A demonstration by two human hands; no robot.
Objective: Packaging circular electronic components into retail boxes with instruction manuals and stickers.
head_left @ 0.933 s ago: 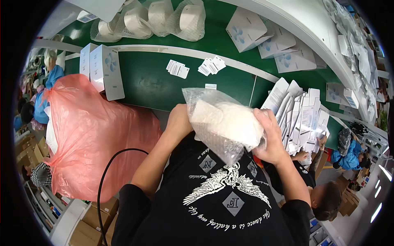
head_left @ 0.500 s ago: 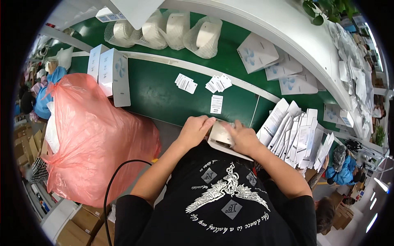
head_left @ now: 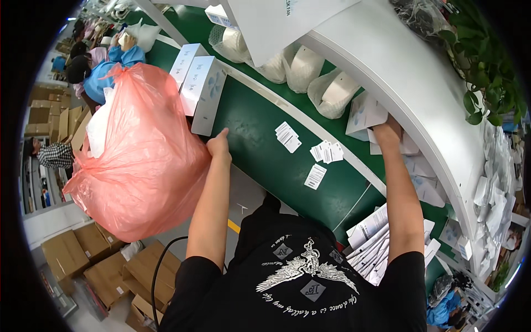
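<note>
Head view: left hand (head_left: 218, 145), fingers loosely curled, is laid against a white box (head_left: 209, 99) at 11 o'clock, right hand (head_left: 387, 133) is closed on a flat box (head_left: 365, 113) at 1 o'clock, which could be dragged into the neighbouring bagged rolls (head_left: 332, 95).
</note>
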